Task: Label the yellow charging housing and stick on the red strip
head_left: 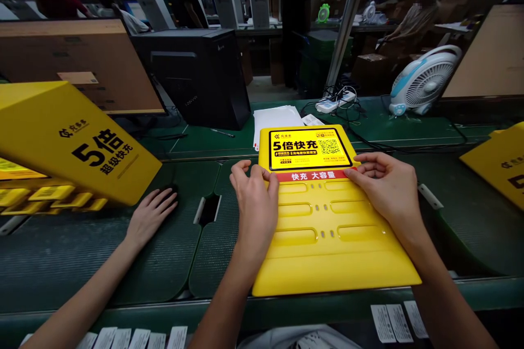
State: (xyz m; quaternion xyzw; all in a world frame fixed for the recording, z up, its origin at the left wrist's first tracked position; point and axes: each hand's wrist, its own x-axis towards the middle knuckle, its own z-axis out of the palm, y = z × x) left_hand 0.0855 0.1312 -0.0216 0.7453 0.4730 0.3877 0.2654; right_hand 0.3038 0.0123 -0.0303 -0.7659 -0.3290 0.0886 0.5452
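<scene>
A yellow plastic panel [323, 253] with rows of oblong recesses lies flat in front of me. On its far part is a black-framed yellow label [305, 147] with a QR code. Just below that label runs a red sticker strip [313, 175] with white lettering. My left hand [257, 202] has curled fingers, thumb and index closed at the strip's left end. At the opposite end my right hand [385, 185] pinches the strip between thumb and index finger, over the panel's right edge. Fingertip contact is partly hidden on the left.
Left of me, another person's hand [151, 212] rests on the green conveyor [164, 262] near a tilted yellow housing [98, 142]. A second yellow housing [499, 163] stands at the right. Behind are papers [278, 120], a power strip [335, 101], a computer case [200, 76] and a fan [428, 79].
</scene>
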